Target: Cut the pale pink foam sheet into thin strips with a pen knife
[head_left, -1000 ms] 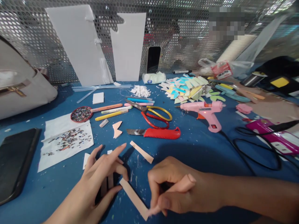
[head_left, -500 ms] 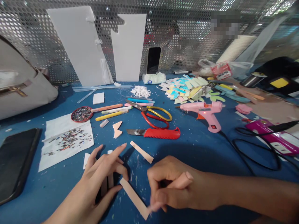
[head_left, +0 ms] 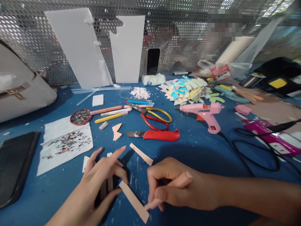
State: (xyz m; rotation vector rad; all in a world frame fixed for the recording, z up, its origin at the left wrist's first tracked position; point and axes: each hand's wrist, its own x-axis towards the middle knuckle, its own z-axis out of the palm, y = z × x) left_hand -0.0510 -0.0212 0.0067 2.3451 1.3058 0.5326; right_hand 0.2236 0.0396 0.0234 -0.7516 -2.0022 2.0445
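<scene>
My left hand (head_left: 102, 175) pinches the upper end of a peach paper strip (head_left: 134, 202) between thumb and a finger, with its index finger stretched forward. My right hand (head_left: 170, 186) is closed round a peach-coloured marker (head_left: 184, 181), whose tip meets the strip's right edge near the lower end. A second narrow peach strip (head_left: 141, 154) lies just beyond, between the hands. Pale pieces (head_left: 86, 163) show partly beneath my left hand. Farther off are a notched peach piece (head_left: 117, 131) and a red utility knife (head_left: 161, 135) with its blade out.
Scissors (head_left: 156, 117), several markers (head_left: 111, 117) and a pink glue gun (head_left: 205, 113) lie beyond. A heap of coloured paper pieces (head_left: 188, 89) is behind them. Left are a dark phone (head_left: 17, 166) and a white sheet (head_left: 53, 127) with glitter; right, a purple power strip (head_left: 274, 138) with cables.
The marker tip has shifted slightly up and left along the strip's edge. My left hand keeps its pinch. The whole view has moved a little.
</scene>
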